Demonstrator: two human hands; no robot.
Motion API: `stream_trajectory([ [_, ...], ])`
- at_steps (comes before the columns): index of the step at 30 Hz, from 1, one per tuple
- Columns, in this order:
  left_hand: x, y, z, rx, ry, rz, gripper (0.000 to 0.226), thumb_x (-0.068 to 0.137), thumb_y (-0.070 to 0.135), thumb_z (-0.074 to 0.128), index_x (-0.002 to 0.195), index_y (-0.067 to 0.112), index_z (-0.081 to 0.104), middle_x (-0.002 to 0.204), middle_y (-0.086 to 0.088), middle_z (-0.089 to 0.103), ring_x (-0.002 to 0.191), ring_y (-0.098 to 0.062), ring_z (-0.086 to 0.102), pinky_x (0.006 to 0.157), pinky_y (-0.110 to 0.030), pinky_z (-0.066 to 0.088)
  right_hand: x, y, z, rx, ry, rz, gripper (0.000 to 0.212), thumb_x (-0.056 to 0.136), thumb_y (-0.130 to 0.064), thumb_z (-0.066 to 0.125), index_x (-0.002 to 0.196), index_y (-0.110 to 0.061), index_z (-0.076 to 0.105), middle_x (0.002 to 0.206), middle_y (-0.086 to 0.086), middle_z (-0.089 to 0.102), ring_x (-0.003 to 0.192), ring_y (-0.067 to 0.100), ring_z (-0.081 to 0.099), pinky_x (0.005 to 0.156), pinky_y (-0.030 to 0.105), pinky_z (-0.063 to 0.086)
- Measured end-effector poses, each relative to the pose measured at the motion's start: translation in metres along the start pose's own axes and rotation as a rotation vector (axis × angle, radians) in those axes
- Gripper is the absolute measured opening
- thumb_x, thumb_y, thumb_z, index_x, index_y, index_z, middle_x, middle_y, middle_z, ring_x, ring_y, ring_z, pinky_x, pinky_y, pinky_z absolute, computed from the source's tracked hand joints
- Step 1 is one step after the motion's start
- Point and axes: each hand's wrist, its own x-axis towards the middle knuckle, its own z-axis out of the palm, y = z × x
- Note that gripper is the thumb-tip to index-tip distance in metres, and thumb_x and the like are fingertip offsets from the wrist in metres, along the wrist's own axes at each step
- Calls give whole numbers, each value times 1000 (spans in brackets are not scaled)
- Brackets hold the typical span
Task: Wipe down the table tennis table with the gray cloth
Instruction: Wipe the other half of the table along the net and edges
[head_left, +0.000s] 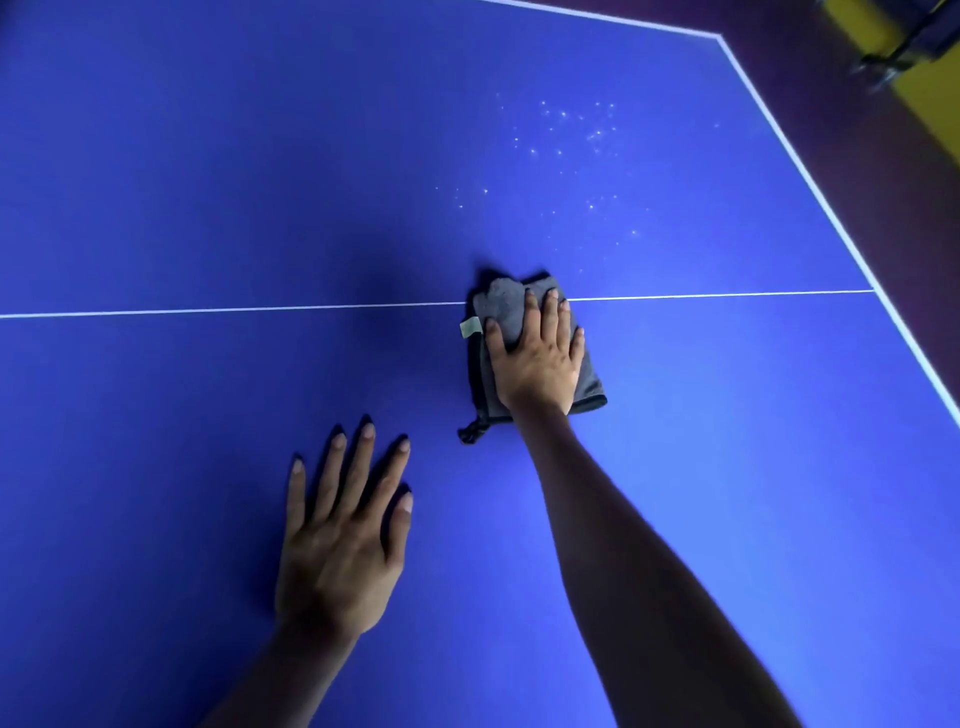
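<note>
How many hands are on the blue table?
2. The right hand presses flat on the gray cloth at the white centre line. The left hand lies flat on the bare table, nearer the person.

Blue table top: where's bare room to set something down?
The far left of the blue table tennis table, beyond the white centre line, is bare. So is the near right, between the right forearm and the white edge line. Crowded: the middle, with the left hand, right hand on the folded gray cloth, and white specks beyond.

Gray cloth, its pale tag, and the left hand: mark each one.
gray cloth (587, 376), head view, bare lower right part.
pale tag (470, 328), head view, its middle.
left hand (340, 561), head view, back of hand.
</note>
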Motion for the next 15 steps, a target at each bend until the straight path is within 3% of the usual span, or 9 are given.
stream_trajectory([
  [8, -1, -2, 7, 13, 58, 12, 55, 107, 45, 31, 160, 33, 30, 170, -1, 19, 157, -25, 14, 123, -59, 14, -81, 46, -8, -20, 13, -6, 76, 103, -67, 26, 166, -25, 18, 175, -2, 7, 160, 14, 1, 129, 41, -2],
  [11, -3, -4, 9, -14, 95, 17, 51, 107, 45, 36, 156, 31, 41, 166, -3, 30, 154, -28, 25, 122, -61, 17, -152, 71, -14, -21, 45, 30, 81, 99, -70, 19, 165, -23, 23, 174, -2, 12, 160, 15, 6, 130, 42, 3],
  [15, 13, 12, -5, -81, 19, -56, 53, 92, 41, 46, 139, 21, 60, 153, -12, 48, 144, -38, 39, 117, -65, 22, -242, 102, -15, -14, 122, 83, 79, 100, -69, 27, 163, -21, 31, 171, -1, 23, 159, 18, 17, 128, 43, 13],
])
